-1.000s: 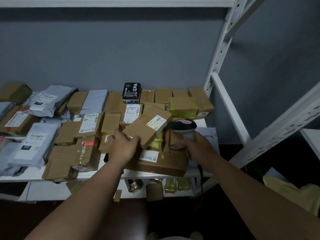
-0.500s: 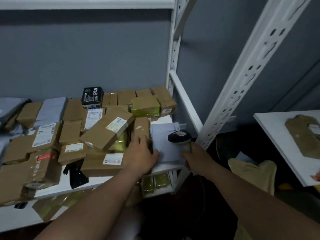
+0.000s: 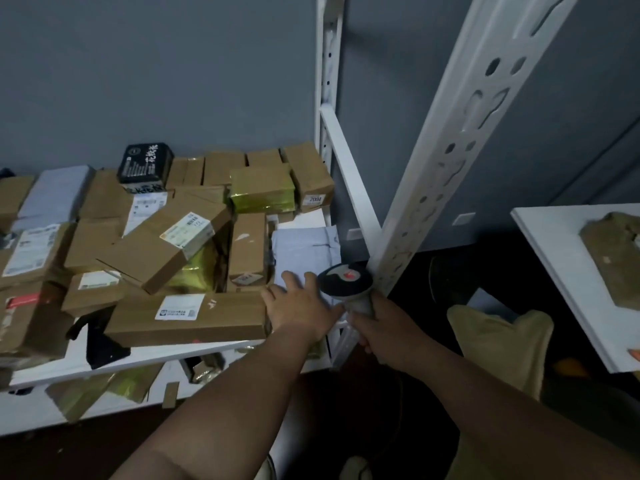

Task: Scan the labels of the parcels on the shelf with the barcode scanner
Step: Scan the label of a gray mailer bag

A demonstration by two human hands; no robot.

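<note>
Resting flat with its fingers (image 3: 290, 279) extended and slightly spread, the left hand (image 3: 300, 308) lies palm down on a grey poly mailer (image 3: 304, 245) at the right end of the shelf (image 3: 162, 355). It grips nothing; the fingertips press on the mailer's surface, and the thumb side of the hand touches the right end of a long flat carton (image 3: 194, 318) that carries a white label (image 3: 180, 307) on top.

The right hand (image 3: 382, 329) is wrapped round the pale handle of the barcode scanner (image 3: 346, 284), fingers curled tightly about it. The scanner's dark head, with a red mark on top, stands above the fist and just beside the left hand, close against the white perforated upright (image 3: 446, 168) of the rack.

The parcels fill the shelf to the left of the hands. A tilted brown box (image 3: 162, 252) with a white label leans over a yellow-green wrapped package (image 3: 197, 268). An upright brown box (image 3: 247, 249) stands between that package and the mailer. Behind these lie a second yellow-green package (image 3: 261, 188), a carton marked 2004 (image 3: 310, 178) and a black box (image 3: 145, 164) with white characters against the grey wall. Further brown cartons and a grey bag (image 3: 52, 195) occupy the left part of the shelf.

A lower shelf holds more packages, partly hidden. To the right stands a white table (image 3: 554, 271) with a brown padded envelope (image 3: 613, 258) on it.
</note>
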